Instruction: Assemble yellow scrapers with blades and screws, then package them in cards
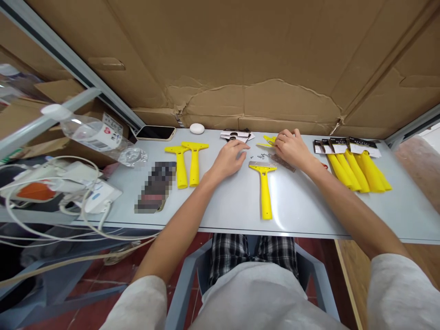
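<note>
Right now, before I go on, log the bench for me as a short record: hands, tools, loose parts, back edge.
left hand: near the black-and-white cards, no held object visible
right hand: fingers at small yellow pieces; grip unclear
centre: yellow scraper lying flat, handle toward the person
loose parts: small metal bits between the hands
left side: two yellow handles
right side: yellow handles with cards
back edge: phone, white oval object

1. Bench [223, 208], far left: phone [156, 133], dark screen up; white rounded case [197, 129] just right of it.
2. Bench, left, nearer: second phone [155, 189], screen pixelated.
3. Left: clear plastic bottle [91, 134], labelled, white cap pointing left.
4. Near left: white cables [104, 216], looped; orange item [36, 190] among them.
5. Far side: brown cardboard [240, 55], creased, upright.
6. Near: blue-grey chair [316, 271], red tiled floor [92, 307].
</note>
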Available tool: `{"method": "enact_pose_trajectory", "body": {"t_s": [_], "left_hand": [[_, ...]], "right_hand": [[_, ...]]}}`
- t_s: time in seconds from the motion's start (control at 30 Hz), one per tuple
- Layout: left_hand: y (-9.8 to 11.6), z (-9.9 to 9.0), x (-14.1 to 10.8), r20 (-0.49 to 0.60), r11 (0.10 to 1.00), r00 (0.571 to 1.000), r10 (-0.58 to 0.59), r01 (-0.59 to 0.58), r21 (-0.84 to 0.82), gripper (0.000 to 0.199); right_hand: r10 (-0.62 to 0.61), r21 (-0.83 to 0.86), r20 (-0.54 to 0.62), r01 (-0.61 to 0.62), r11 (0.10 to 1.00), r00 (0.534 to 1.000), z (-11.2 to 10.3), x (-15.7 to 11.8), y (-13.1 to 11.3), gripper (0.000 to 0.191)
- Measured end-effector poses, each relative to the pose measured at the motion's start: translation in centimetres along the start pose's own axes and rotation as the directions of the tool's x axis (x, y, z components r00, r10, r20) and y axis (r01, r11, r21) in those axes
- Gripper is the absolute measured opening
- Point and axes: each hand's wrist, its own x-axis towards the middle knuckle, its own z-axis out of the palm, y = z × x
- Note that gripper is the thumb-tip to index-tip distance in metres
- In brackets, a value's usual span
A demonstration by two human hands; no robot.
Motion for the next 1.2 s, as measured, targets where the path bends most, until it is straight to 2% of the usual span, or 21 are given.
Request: {"method": "enact_pose_trajectory", "body": {"t_s": [0.07,0.13,0.2,0.27,0.37,0.5,0.57,0.63,0.73,0.8,0.9,1.03,1.2], "left_hand": [[0.4,0.0,0.1,-0.069,0.993,0.997,-0.043,0.035,-0.112,0.034],[0.8,0.1,0.2,-0.083,0.953,0.988,-0.134,0.105,-0.284,0.037],[1.3,0.2,0.3,-0.022,0.858,0.976,-0.218,0.181,-0.482,0.044],[1.9,0.4,0.3,0.067,0.743,0.969,-0.238,0.226,-0.63,0.049],[2.8,0.7,0.3,0.131,0.648,0.97,-0.203,0.233,-0.725,0.055],[3.3,0.9,0.2,0.138,0.605,0.973,-0.183,0.223,-0.765,0.06],[3.4,0.7,0.2,0.131,0.613,0.977,-0.169,0.209,-0.762,0.059],[3.3,0.2,0.2,0.12,0.651,0.983,-0.139,0.182,-0.737,0.058],[3.4,-0.5,0.2,0.113,0.745,0.99,-0.08,0.134,-0.654,0.06],[3.4,-0.6,0.2,0.116,0.792,0.991,-0.064,0.121,-0.598,0.059],[3.3,-0.3,0.2,0.127,0.823,0.99,-0.065,0.125,-0.554,0.054],[2.6,0.1,0.3,0.121,0.81,0.988,-0.098,0.15,-0.567,0.051],[1.7,-0.5,0.5,0.093,0.82,0.988,-0.121,0.152,-0.552,0.046]], "right_hand": [[0.045,0.108,-0.059,-0.038,0.993,0.997,-0.5,-0.2,-0.6,0.032],[0.102,0.274,-0.134,-0.062,0.96,0.986,-1.0,-0.4,-1.7,0.027],[0.147,0.44,-0.195,-0.048,0.897,0.97,-1.2,-0.7,-3.2,0.026],[0.186,0.544,-0.217,-0.039,0.838,0.958,-1.3,-1.1,-4.8,0.025],[0.223,0.613,-0.202,-0.054,0.789,0.954,-0.9,-1.6,-6.7,0.023],[0.192,0.62,-0.202,-0.026,0.784,0.96,-0.2,-2.2,-7.4,0.023],[0.211,0.623,-0.212,-0.035,0.782,0.954,-0.1,-2.4,-7.2,0.024],[0.251,0.658,-0.21,-0.053,0.751,0.945,-0.2,-2.7,-6.8,0.034],[0.277,0.757,-0.168,-0.057,0.651,0.946,-0.7,-3.1,-6.2,0.062],[0.288,0.818,-0.134,-0.058,0.573,0.948,-1.0,-3.3,-6.0,0.072],[0.309,0.861,-0.097,-0.076,0.503,0.946,-1.2,-3.5,-5.6,0.063],[0.336,0.865,-0.073,-0.108,0.49,0.939,-0.9,-3.5,-4.9,0.04],[0.397,0.865,-0.057,-0.153,0.477,0.916,-0.6,-3.6,-4.2,0.04]]}}
